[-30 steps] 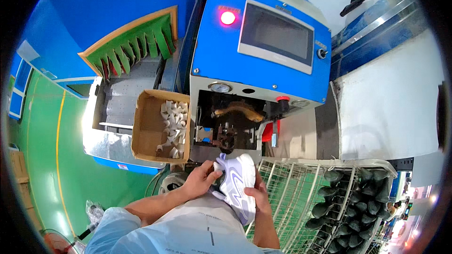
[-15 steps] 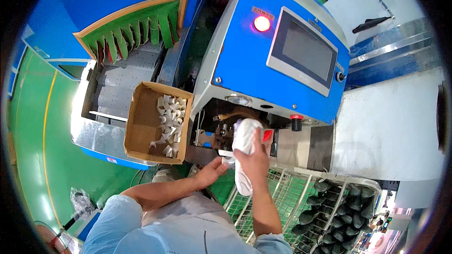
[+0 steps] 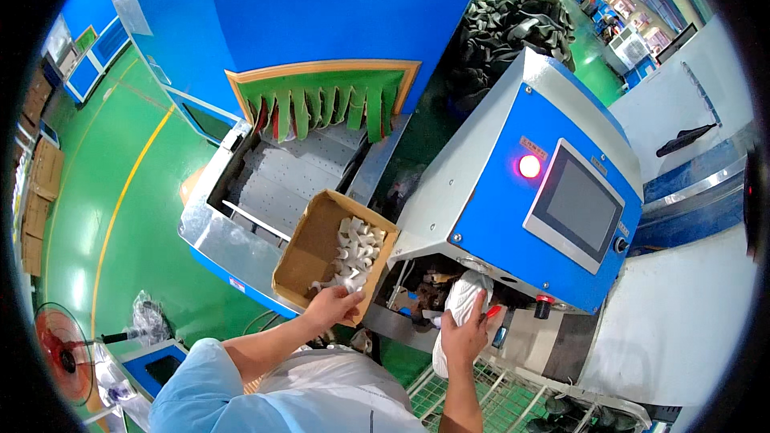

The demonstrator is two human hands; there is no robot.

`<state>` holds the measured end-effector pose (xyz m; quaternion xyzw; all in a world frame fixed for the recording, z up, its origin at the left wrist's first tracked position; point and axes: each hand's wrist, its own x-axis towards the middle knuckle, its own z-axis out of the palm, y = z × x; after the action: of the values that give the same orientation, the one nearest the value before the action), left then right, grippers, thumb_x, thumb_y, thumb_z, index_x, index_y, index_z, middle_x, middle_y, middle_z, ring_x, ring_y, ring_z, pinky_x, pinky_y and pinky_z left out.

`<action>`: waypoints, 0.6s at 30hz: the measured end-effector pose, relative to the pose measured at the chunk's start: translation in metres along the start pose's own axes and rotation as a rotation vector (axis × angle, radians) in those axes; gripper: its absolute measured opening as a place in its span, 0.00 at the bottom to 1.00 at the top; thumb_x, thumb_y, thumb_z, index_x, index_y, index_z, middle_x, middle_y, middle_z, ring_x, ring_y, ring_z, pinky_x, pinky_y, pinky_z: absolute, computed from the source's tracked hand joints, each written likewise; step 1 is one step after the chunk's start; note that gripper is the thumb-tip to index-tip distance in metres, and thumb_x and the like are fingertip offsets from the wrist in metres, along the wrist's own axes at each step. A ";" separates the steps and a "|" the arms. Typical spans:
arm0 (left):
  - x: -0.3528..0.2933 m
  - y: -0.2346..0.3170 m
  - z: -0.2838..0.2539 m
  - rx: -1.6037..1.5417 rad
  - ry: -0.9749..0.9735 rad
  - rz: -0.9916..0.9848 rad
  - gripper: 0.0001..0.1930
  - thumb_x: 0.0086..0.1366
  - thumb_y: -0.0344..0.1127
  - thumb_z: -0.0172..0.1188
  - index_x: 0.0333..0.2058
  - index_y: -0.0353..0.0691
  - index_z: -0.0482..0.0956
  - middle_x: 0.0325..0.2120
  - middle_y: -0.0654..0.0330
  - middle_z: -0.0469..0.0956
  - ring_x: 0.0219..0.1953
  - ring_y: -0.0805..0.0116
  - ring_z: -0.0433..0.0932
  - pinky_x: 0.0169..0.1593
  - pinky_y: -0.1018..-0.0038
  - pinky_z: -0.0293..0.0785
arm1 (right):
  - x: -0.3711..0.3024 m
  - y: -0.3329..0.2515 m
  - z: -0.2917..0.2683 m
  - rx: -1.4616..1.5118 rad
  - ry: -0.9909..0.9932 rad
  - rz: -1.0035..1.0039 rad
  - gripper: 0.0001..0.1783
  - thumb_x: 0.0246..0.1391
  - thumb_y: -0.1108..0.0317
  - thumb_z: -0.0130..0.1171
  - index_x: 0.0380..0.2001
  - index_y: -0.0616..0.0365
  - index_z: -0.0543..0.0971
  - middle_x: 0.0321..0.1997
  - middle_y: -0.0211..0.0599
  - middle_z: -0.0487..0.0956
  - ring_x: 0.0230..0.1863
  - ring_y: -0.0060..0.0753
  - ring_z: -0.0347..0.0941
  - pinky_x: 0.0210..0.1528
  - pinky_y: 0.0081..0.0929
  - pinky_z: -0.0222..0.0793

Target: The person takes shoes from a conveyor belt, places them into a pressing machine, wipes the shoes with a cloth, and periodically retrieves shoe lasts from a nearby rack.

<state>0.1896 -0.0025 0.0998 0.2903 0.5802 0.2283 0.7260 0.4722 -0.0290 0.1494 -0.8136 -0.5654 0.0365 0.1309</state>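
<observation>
My right hand (image 3: 465, 338) is closed around a white shoe (image 3: 469, 298), held tilted below the front of the blue machine (image 3: 489, 208). A small pale piece (image 3: 433, 317) shows at the shoe's left edge. My left hand (image 3: 333, 309) is at the near side of a brown cardboard box (image 3: 293, 269), its fingers curled over the lower right rim. Curled white strips (image 3: 357, 248) lie heaped in the box, right beside those fingertips. Whatever the left fingers pinch is hidden.
Left of the machine stands a conveyor (image 3: 281, 176) with a green strip curtain (image 3: 321, 108). A wire rack (image 3: 513, 393) is below my right hand. A red fan (image 3: 64, 357) stands at lower left. Dark shoe parts (image 3: 513, 32) are piled behind.
My left hand has moved from the shoe to the cardboard box. My right hand still holds the shoe. The view has shifted, so everything appears lower and further right.
</observation>
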 end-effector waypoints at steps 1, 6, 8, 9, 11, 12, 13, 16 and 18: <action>0.003 0.001 -0.004 0.065 0.002 -0.015 0.17 0.67 0.44 0.57 0.36 0.32 0.75 0.26 0.60 0.77 0.27 0.72 0.76 0.35 0.75 0.75 | -0.002 0.001 0.001 0.009 0.061 -0.058 0.51 0.43 0.52 0.64 0.69 0.50 0.54 0.42 0.62 0.74 0.38 0.61 0.74 0.36 0.49 0.71; 0.010 -0.027 0.021 0.215 -0.241 -0.040 0.22 0.67 0.50 0.55 0.42 0.32 0.76 0.32 0.58 0.80 0.33 0.69 0.79 0.38 0.75 0.77 | -0.010 -0.003 0.000 0.060 0.268 -0.162 0.49 0.41 0.56 0.66 0.67 0.56 0.59 0.40 0.63 0.74 0.37 0.62 0.73 0.35 0.49 0.71; 0.017 -0.027 0.045 0.171 -0.388 -0.068 0.26 0.66 0.56 0.53 0.43 0.33 0.77 0.33 0.56 0.80 0.33 0.68 0.79 0.38 0.75 0.77 | -0.021 0.000 -0.007 0.064 0.307 -0.141 0.48 0.41 0.56 0.66 0.66 0.56 0.60 0.41 0.63 0.73 0.37 0.62 0.73 0.35 0.49 0.71; 0.013 -0.020 0.059 0.191 -0.458 -0.058 0.30 0.65 0.60 0.52 0.42 0.33 0.78 0.32 0.56 0.80 0.32 0.68 0.79 0.38 0.74 0.77 | -0.029 0.001 -0.012 0.064 0.329 -0.124 0.48 0.41 0.57 0.67 0.66 0.57 0.61 0.41 0.64 0.73 0.37 0.62 0.73 0.35 0.49 0.71; 0.013 -0.017 0.072 0.186 -0.647 -0.212 0.36 0.64 0.67 0.46 0.46 0.35 0.75 0.36 0.53 0.79 0.36 0.67 0.78 0.42 0.72 0.75 | -0.073 0.006 -0.021 -0.070 0.260 -0.156 0.46 0.41 0.56 0.67 0.64 0.58 0.63 0.42 0.63 0.73 0.35 0.61 0.73 0.33 0.46 0.72; 0.015 -0.020 0.074 0.163 -0.748 -0.380 0.39 0.64 0.70 0.41 0.52 0.37 0.71 0.41 0.52 0.78 0.41 0.65 0.77 0.46 0.70 0.74 | -0.102 0.005 -0.023 -0.085 0.218 -0.173 0.46 0.40 0.55 0.67 0.63 0.58 0.64 0.42 0.64 0.73 0.35 0.61 0.74 0.34 0.45 0.72; 0.017 -0.025 0.083 0.142 -0.856 -0.557 0.42 0.64 0.73 0.37 0.57 0.39 0.68 0.46 0.50 0.77 0.45 0.63 0.77 0.51 0.69 0.73 | -0.126 0.006 -0.031 -0.112 0.174 -0.183 0.46 0.39 0.54 0.68 0.63 0.58 0.65 0.43 0.66 0.72 0.35 0.60 0.74 0.35 0.45 0.73; -0.005 -0.030 0.086 -0.242 -1.133 -0.771 0.47 0.60 0.77 0.33 0.61 0.42 0.64 0.56 0.51 0.71 0.54 0.59 0.73 0.59 0.63 0.66 | -0.166 -0.014 -0.093 0.007 -0.248 -0.206 0.47 0.40 0.53 0.70 0.63 0.58 0.64 0.40 0.60 0.76 0.38 0.55 0.77 0.37 0.42 0.75; -0.029 -0.017 0.098 -0.157 -1.105 -0.807 0.44 0.63 0.74 0.33 0.60 0.41 0.66 0.60 0.54 0.68 0.59 0.57 0.69 0.63 0.59 0.60 | -0.166 -0.015 -0.113 0.199 -0.414 -0.179 0.45 0.44 0.55 0.68 0.64 0.59 0.62 0.41 0.55 0.77 0.39 0.48 0.78 0.36 0.40 0.75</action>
<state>0.2791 -0.0493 0.1246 0.0718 0.1695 -0.2002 0.9623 0.4228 -0.1984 0.2475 -0.7186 -0.6436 0.2460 0.0945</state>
